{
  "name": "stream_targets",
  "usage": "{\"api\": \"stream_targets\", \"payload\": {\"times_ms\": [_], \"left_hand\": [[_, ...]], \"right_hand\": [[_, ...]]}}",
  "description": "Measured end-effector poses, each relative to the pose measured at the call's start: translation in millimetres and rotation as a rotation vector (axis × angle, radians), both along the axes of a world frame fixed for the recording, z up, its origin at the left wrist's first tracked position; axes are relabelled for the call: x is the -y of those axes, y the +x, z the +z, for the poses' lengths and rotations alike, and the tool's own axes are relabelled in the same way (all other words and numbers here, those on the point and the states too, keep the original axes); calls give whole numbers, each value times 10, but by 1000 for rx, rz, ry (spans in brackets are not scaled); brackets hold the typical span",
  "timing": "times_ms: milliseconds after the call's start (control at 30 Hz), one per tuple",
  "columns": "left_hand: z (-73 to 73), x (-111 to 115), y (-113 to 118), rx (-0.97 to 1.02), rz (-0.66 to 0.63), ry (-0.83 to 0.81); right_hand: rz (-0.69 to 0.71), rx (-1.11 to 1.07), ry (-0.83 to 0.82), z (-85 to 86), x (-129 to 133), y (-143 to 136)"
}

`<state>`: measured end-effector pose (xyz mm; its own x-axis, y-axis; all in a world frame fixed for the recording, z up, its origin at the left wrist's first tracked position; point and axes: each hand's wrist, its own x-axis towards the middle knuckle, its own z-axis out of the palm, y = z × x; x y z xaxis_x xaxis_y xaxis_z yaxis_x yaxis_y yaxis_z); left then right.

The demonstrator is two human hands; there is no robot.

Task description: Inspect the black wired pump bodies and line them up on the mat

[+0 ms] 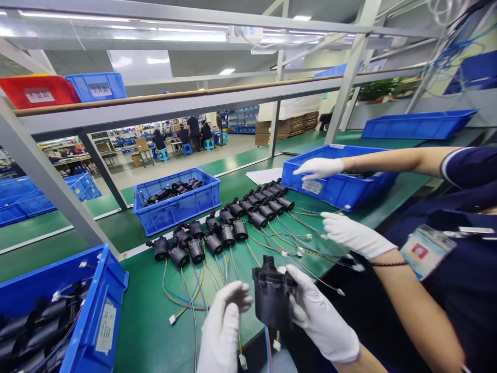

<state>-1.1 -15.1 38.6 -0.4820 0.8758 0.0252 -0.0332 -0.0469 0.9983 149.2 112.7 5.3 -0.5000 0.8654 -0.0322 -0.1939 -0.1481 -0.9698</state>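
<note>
**Pump units: one in hand, a long row laid out, bins not yet emptied**

Right hand grips a black pump unit from its right side, fingers curled round the housing; the unit's coloured leads hang down below it. Left hand sits just left of the unit, fingers loosely bent and apart from the housing, not gripping anything that I can see.

Beyond the held unit, a row of units lies on the green surface, running diagonally away from it, leads trailing toward the near edge. Judgement: the row counts as the done share.

Left of the held unit, a near blue bin still holds units with wires. Behind the row, a middle blue bin also holds units. So work looks partway along.

Right of the held unit, a co-worker's gloved hands hover over the row's leads; the other reaches to a far blue bin.
</note>
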Motion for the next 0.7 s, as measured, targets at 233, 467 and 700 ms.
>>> {"api": "stream_targets", "payload": {"times_ms": [233, 467, 700], "left_hand": [[-232, -246, 212, 324, -182, -36], [-190, -400, 96, 971, -582, 9], [-183, -363, 138, 876, -389, -105]], "right_hand": [[178, 57, 165, 438, 133, -86], [-82, 100, 490, 460, -161, 112], [43, 476, 737, 410, -14, 146]]}}
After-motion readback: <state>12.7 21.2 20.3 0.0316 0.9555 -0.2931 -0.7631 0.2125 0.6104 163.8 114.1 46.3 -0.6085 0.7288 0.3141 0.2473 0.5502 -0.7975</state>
